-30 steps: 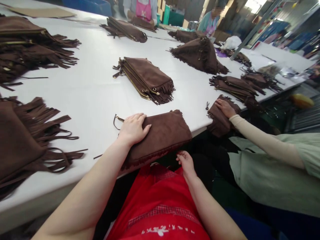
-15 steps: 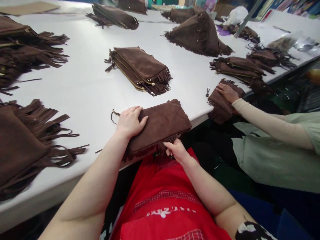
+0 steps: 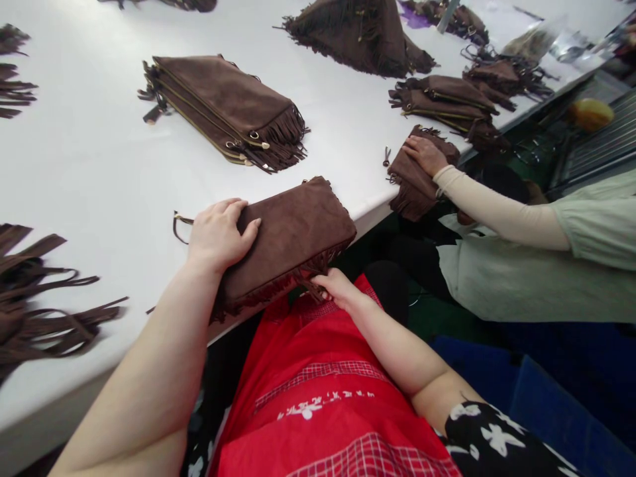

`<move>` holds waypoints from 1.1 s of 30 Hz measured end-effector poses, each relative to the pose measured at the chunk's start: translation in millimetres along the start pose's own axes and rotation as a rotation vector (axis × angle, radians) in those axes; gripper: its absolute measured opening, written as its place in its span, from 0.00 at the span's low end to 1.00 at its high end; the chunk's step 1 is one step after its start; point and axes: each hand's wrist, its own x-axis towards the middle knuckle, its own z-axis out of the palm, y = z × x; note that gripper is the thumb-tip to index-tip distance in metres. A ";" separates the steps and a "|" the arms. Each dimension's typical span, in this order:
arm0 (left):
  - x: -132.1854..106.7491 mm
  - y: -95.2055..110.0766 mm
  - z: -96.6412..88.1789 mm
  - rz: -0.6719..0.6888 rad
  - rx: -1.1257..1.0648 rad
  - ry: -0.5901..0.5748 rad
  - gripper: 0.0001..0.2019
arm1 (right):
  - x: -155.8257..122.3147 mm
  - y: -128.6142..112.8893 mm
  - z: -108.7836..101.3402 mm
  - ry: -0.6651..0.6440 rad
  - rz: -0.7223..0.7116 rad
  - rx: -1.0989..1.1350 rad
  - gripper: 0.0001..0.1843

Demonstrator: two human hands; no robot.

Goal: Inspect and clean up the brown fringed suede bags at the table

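A dark brown suede-like pouch (image 3: 293, 232) with a fringed edge lies flat at the table's front edge. My left hand (image 3: 218, 232) rests on its left end, palm down, thumb spread away from the fingers. Beyond that hand a thin strap loop (image 3: 179, 225) sticks out onto the table. Below the pouch's near edge, my right hand (image 3: 336, 287) is closed on strands of the hanging fringe (image 3: 318, 262); its fingertips are partly hidden. The pouch's underside is out of sight.
A stack of zipped fringed pouches (image 3: 223, 99) sits behind mine on the white table (image 3: 99, 165). More fringe (image 3: 44, 305) spreads at left, and a brown heap (image 3: 352, 36) stands at the back. At right, a co-worker's hand (image 3: 426, 156) presses on another pouch (image 3: 412, 175).
The view has tilted down and shifted right, so the table things appear higher and further left. My left hand stays on the pouch. My right hand holds fringe strands drawn slightly downward.
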 end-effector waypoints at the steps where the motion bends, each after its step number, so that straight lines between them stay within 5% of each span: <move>1: 0.0 -0.3 0.4 0.000 -0.003 0.001 0.26 | 4.0 5.4 -1.7 0.037 0.043 0.052 0.05; 6: -0.7 -2.3 2.5 0.002 0.014 0.018 0.26 | 21.0 25.3 -21.6 0.220 0.114 0.152 0.05; 11: -0.1 -3.3 3.0 0.028 0.048 0.034 0.26 | 10.8 7.2 -40.8 0.385 -0.149 0.219 0.07; 15: 0.4 -3.4 1.9 0.036 0.045 0.044 0.26 | -16.0 -22.5 -31.4 0.087 -0.499 0.125 0.14; 19: 0.2 -3.1 0.6 0.041 0.060 0.042 0.26 | -29.7 -40.1 -11.2 -0.152 -0.442 0.006 0.13; 26: 0.0 -3.3 0.3 0.053 0.081 0.046 0.25 | -27.0 -43.8 0.4 -0.011 -0.366 0.025 0.17; 33: -0.2 -3.3 1.1 0.053 0.077 0.048 0.26 | -12.8 -36.1 -8.8 0.055 -0.373 -0.304 0.09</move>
